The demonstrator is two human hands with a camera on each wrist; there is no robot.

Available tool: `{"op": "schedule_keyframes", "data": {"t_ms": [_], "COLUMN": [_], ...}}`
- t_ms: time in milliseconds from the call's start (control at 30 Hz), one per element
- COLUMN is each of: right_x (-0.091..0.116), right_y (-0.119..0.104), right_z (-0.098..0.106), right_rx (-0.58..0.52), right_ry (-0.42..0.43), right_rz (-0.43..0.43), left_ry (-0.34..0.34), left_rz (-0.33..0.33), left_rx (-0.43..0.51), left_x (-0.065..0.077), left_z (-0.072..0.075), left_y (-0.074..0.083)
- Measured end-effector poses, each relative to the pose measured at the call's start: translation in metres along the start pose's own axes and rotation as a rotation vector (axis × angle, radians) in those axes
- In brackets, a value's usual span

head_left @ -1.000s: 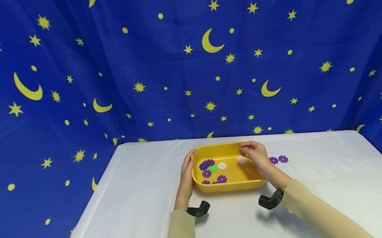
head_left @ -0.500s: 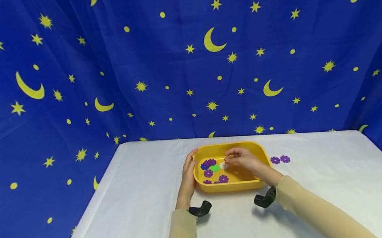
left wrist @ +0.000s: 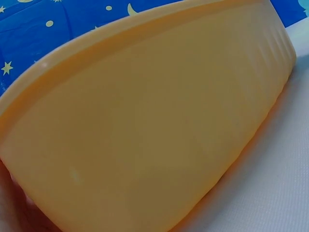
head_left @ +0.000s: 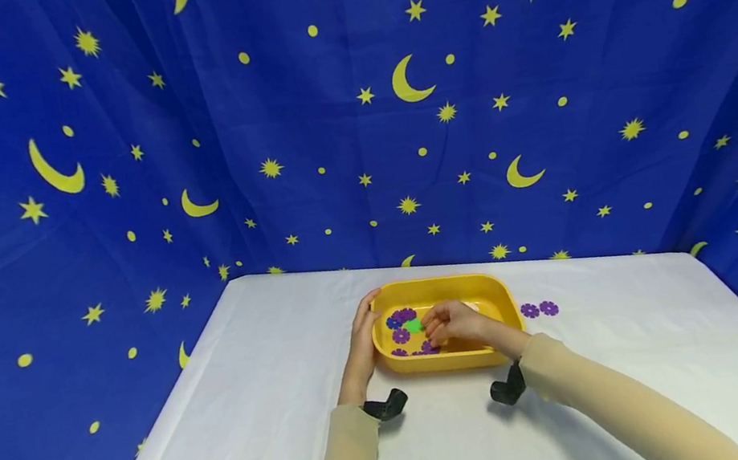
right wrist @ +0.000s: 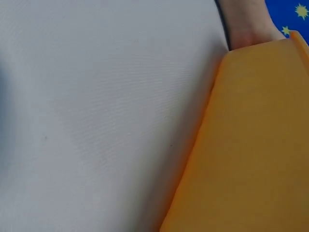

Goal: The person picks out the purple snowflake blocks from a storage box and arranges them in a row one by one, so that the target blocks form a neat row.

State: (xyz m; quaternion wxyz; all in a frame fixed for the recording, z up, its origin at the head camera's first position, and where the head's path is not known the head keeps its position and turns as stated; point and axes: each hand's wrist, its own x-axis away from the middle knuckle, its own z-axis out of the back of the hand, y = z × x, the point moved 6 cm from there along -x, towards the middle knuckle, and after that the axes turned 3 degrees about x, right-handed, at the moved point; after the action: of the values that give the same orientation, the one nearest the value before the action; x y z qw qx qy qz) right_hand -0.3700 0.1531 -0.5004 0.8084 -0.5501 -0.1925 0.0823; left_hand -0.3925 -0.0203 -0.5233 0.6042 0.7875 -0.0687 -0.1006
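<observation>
My left hand [head_left: 359,345] grips the left end of a yellow plastic tub [head_left: 450,365], its thumb by the rim. In the left wrist view the tub's outer wall [left wrist: 145,111] fills most of the picture. My right hand [head_left: 456,321] reaches down inside the tub with bent fingers, close to a purple flower-shaped disc [head_left: 429,348]. Whether its fingertips pinch anything is hidden. Left of it lie a green disc [head_left: 414,326], a blue disc [head_left: 394,323] and several purple ones [head_left: 401,336]. Part of a white disc [head_left: 473,306] shows behind the right hand.
Two purple flower discs [head_left: 539,310] lie on the white tablecloth [head_left: 624,350] right of the tub. A blue curtain [head_left: 333,106] with yellow moons and stars surrounds the table. A black wrist mount [head_left: 387,405] sits on the left wrist; another is on the right.
My right hand has moved left and toward the tub's near side, from the right end to the purple discs. One white disc is now out of sight. My left hand has stayed put.
</observation>
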Motion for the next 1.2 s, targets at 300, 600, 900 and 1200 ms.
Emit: {"op": "schedule_keyframes", "data": {"t_ms": [300, 600, 900, 1200], "right_x": [-0.001, 0.001, 0.0, -0.001], "right_y": [-0.002, -0.004, -0.006, -0.006], "right_z": [0.001, 0.003, -0.002, -0.004], "right_rx": [0.2, 0.245, 0.306, 0.32], "right_ry": [0.047, 0.083, 0.011, -0.002], "right_rz": [0.05, 0.101, 0.146, 0.118], "left_ry": [-0.002, 0.0, -0.037, -0.034], "left_rz": [0.017, 0.012, 0.02, 0.034], "left_rx": [0.008, 0.009, 0.01, -0.003], "left_x": [0.001, 0.001, 0.008, 0.013], "left_z": [-0.002, -0.002, -0.006, -0.008], "left_y": [0.0, -0.001, 0.014, 0.022]}}
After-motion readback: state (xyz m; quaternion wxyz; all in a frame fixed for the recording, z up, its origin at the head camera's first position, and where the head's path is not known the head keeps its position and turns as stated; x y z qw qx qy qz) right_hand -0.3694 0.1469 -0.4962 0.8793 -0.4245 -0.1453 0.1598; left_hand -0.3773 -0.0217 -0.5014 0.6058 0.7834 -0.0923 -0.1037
